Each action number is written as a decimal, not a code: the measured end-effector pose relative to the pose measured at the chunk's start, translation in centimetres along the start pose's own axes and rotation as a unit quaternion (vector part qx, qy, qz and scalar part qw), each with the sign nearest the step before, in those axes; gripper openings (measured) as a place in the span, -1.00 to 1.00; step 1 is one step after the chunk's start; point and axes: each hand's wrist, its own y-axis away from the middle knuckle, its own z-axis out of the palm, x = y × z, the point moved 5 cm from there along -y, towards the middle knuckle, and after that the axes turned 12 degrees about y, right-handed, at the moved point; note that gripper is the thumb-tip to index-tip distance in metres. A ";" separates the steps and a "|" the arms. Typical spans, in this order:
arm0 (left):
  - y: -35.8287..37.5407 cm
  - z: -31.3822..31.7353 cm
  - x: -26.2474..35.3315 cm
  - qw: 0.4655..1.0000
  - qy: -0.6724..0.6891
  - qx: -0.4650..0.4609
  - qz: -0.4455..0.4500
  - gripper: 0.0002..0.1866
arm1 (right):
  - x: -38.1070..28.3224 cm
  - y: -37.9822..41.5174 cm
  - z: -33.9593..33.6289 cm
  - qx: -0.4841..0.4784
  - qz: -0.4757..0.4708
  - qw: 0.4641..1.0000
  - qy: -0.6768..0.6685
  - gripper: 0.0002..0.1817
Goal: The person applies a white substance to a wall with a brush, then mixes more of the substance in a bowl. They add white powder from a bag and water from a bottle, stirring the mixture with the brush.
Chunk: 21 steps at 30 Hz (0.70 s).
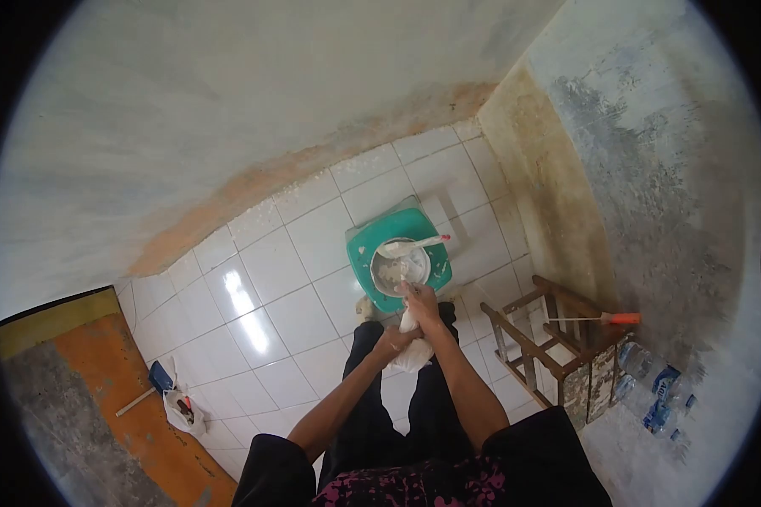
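The left hand point(395, 341) is closed around the lower bulge of a white bag point(412, 351) over the floor, the right hand point(420, 302) pinches its neck just above a pale-filled bowl point(400, 269) on a green stool point(365, 249), and the fingers themselves are too small to make out.

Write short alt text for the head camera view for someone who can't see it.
Both hands, left hand and right hand, squeeze a white bag over a bowl on a green tray, on a white tiled floor. A wooden stool lies at right.
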 end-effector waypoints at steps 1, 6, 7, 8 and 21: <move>-0.3 0.1 -0.3 1.000 0.003 -0.002 -0.002 -0.73 | 0.3 -0.1 0.2 -0.010 0.006 1.000 -0.008 -0.58; 0.0 0.7 -1.2 0.999 0.024 -0.017 -0.012 -0.75 | 1.1 -0.1 0.1 0.018 0.005 1.000 -0.014 -0.57; -0.1 0.8 -1.3 0.999 0.013 -0.020 -0.022 -0.75 | 1.2 -0.3 0.0 0.013 0.002 1.000 -0.002 -0.58; -0.1 1.0 -1.4 0.999 0.014 -0.019 -0.024 -0.75 | 1.4 -0.4 0.1 0.008 -0.002 1.000 0.010 -0.58; -0.8 2.2 -2.5 0.998 0.045 0.014 -0.035 -0.73 | -0.3 0.3 -0.8 0.026 0.007 1.000 0.005 -0.59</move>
